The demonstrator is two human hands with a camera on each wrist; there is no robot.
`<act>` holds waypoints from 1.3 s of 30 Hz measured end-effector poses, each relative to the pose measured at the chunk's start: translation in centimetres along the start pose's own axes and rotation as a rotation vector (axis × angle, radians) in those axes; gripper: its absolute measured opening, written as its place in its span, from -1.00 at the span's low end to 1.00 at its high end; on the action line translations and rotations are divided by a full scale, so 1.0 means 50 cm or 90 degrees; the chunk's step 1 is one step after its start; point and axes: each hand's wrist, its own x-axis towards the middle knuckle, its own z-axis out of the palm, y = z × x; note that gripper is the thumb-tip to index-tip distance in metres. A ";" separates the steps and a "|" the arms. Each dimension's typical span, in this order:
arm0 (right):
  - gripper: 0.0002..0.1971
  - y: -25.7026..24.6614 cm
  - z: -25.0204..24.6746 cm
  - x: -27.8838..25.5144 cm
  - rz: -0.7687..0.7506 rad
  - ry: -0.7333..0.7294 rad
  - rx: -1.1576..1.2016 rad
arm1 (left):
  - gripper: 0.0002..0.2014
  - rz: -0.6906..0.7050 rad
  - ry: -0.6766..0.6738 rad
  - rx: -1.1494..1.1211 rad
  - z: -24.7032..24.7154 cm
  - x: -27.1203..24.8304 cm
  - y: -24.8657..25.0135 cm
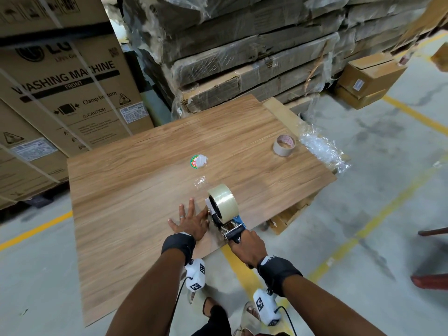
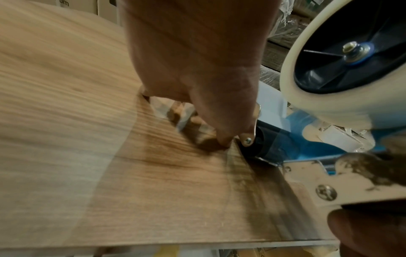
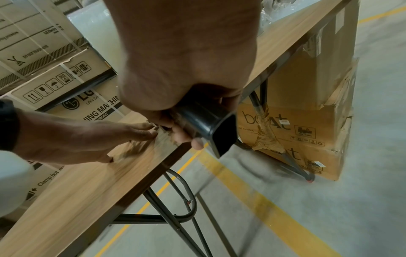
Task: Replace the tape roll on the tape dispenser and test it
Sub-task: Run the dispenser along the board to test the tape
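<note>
A blue and metal tape dispenser lies on the wooden table near its front edge, loaded with a clear tape roll. My right hand grips its black handle. My left hand lies flat on the table just left of the dispenser, fingers spread, thumb beside the dispenser's roller. A strip of clear tape lies stuck on the wood in front of the roller. An old, nearly used-up beige tape roll stands at the right side of the table.
A crumpled wrapper with a round green label and a scrap of clear film lie mid-table. Crinkled plastic hangs at the right edge. Washing machine boxes stand left, wrapped stacks behind, cardboard boxes under the table.
</note>
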 end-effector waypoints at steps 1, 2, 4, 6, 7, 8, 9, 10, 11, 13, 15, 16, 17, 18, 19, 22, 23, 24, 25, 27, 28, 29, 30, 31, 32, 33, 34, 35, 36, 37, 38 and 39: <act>-0.64 0.004 0.001 -0.005 0.001 -0.001 0.000 | -0.48 -0.003 0.000 -0.001 0.000 0.000 0.000; -0.64 0.008 0.001 -0.012 0.003 -0.003 -0.001 | -0.48 -0.007 -0.001 0.000 -0.001 0.000 0.000; -0.64 0.020 0.001 -0.027 0.006 -0.008 -0.006 | -0.48 -0.008 -0.002 0.005 0.000 0.003 0.000; -0.66 0.032 0.001 -0.042 0.009 -0.016 -0.006 | -0.48 -0.009 -0.001 0.010 0.000 0.003 0.000; -0.66 0.040 0.002 -0.046 0.010 -0.020 -0.002 | -0.48 -0.009 0.004 0.008 0.001 0.002 0.001; -0.67 0.044 0.003 -0.050 0.008 -0.023 0.004 | -0.48 -0.008 0.009 0.006 0.002 0.000 0.002; -0.69 0.047 0.003 -0.053 0.005 -0.030 0.011 | -0.48 -0.007 0.014 0.005 0.004 -0.001 0.005; -0.71 0.048 0.003 -0.054 0.002 -0.037 0.022 | -0.49 -0.007 0.018 0.005 0.008 -0.003 0.008; -0.70 0.051 0.003 -0.052 -0.004 -0.040 0.038 | -0.49 -0.007 0.022 0.010 0.015 -0.006 0.012; -0.65 0.054 0.001 -0.048 0.002 -0.052 0.085 | -0.48 -0.004 0.027 0.029 0.038 -0.021 0.016; -0.76 0.051 -0.007 -0.055 0.006 -0.062 0.148 | -0.48 0.007 0.035 0.034 0.074 -0.040 0.017; -0.81 0.048 -0.009 -0.058 0.007 -0.063 0.188 | -0.48 0.009 0.041 0.031 0.092 -0.049 0.018; -0.84 0.047 -0.008 -0.060 0.013 -0.063 0.234 | -0.48 0.007 0.050 0.025 0.107 -0.057 0.019; -0.86 0.044 -0.009 -0.064 0.022 -0.064 0.278 | -0.48 0.001 0.057 0.019 0.117 -0.063 0.021; -0.87 0.043 -0.008 -0.067 0.029 -0.061 0.310 | -0.49 -0.006 0.061 0.015 0.123 -0.067 0.024; -0.81 0.038 -0.003 -0.074 0.025 -0.036 0.327 | -0.49 -0.013 0.062 0.005 0.123 -0.068 0.030; -0.78 0.037 0.001 -0.073 0.021 -0.024 0.321 | -0.49 -0.014 0.061 0.005 0.120 -0.068 0.030; -0.76 0.036 0.004 -0.072 0.017 -0.011 0.308 | -0.49 -0.015 0.058 0.007 0.118 -0.068 0.029; -0.76 0.037 0.008 -0.069 0.016 0.002 0.294 | -0.48 -0.017 0.054 0.007 0.116 -0.067 0.028; -0.73 0.043 0.016 -0.062 0.017 0.024 0.275 | -0.47 -0.024 0.046 0.009 0.109 -0.068 0.029; -0.72 0.046 0.019 -0.060 0.013 0.027 0.269 | -0.47 -0.027 0.043 0.012 0.106 -0.071 0.031; -0.72 0.047 0.019 -0.059 0.004 0.028 0.261 | -0.46 -0.029 0.038 0.014 0.102 -0.073 0.032; -0.70 0.046 0.017 -0.061 -0.001 0.028 0.253 | -0.45 -0.030 0.033 0.013 0.099 -0.076 0.033; -0.68 0.044 0.014 -0.063 -0.006 0.028 0.250 | -0.45 -0.031 0.028 0.010 0.095 -0.078 0.033; -0.66 0.044 0.013 -0.065 -0.007 0.027 0.243 | -0.44 -0.031 0.022 0.007 0.093 -0.080 0.034; -0.65 0.045 0.013 -0.067 -0.009 0.025 0.236 | -0.43 -0.030 0.017 0.006 0.091 -0.081 0.034; -0.65 0.046 0.013 -0.069 -0.010 0.022 0.230 | -0.42 -0.031 0.011 0.005 0.090 -0.082 0.033; -0.65 0.048 0.014 -0.070 -0.009 0.019 0.226 | -0.42 -0.030 0.007 0.003 0.087 -0.082 0.032; -0.66 0.049 0.014 -0.073 -0.007 0.018 0.222 | -0.41 -0.030 0.003 0.002 0.086 -0.082 0.031; -0.68 0.051 0.014 -0.073 -0.005 0.013 0.218 | -0.41 -0.029 -0.002 0.001 0.085 -0.083 0.031; -0.70 0.053 0.014 -0.073 -0.002 0.009 0.214 | -0.40 -0.028 -0.006 0.002 0.083 -0.084 0.030; -0.72 0.052 0.012 -0.073 0.000 0.008 0.211 | -0.40 -0.027 -0.010 0.004 0.081 -0.086 0.029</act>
